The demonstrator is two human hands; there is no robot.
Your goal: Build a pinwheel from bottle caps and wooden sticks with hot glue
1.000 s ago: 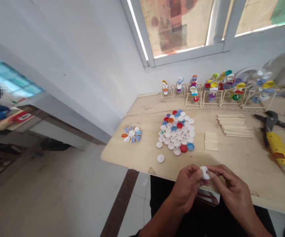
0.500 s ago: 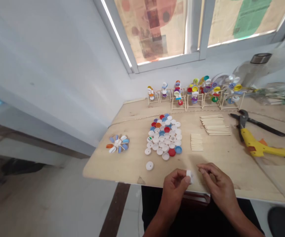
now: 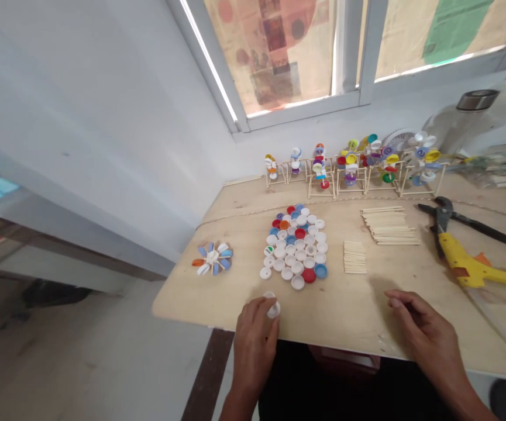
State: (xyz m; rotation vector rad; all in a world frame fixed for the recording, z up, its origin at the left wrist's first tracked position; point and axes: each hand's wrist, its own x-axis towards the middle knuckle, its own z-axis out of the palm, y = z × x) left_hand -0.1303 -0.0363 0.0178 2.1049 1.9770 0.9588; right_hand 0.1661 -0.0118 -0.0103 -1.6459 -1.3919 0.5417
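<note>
My left hand (image 3: 255,330) is at the front of the table, fingers closed on a white bottle cap (image 3: 274,310). Right behind that cap, a second white cap (image 3: 269,294) partly shows past my fingertips; I cannot tell whether the two touch. My right hand (image 3: 426,333) hovers over the front right of the table, thumb and index finger pinched together. Whatever may be between those fingertips is too small to make out. Beyond my left hand lies a group of white, blue and red bottle caps (image 3: 300,255), with a stack of short sticks (image 3: 355,257) to its right.
A wheel of caps on sticks (image 3: 212,258) lies at the left. Longer sticks (image 3: 391,225), a yellow glue gun (image 3: 467,263) and black-handled pliers (image 3: 443,213) are at the right. Small stick frames with cap wheels (image 3: 350,172) line the back, near a flask (image 3: 476,105).
My left hand has moved left with the white cap, over to the lone cap on the table. My right hand has drawn away to the right, still pinched.
</note>
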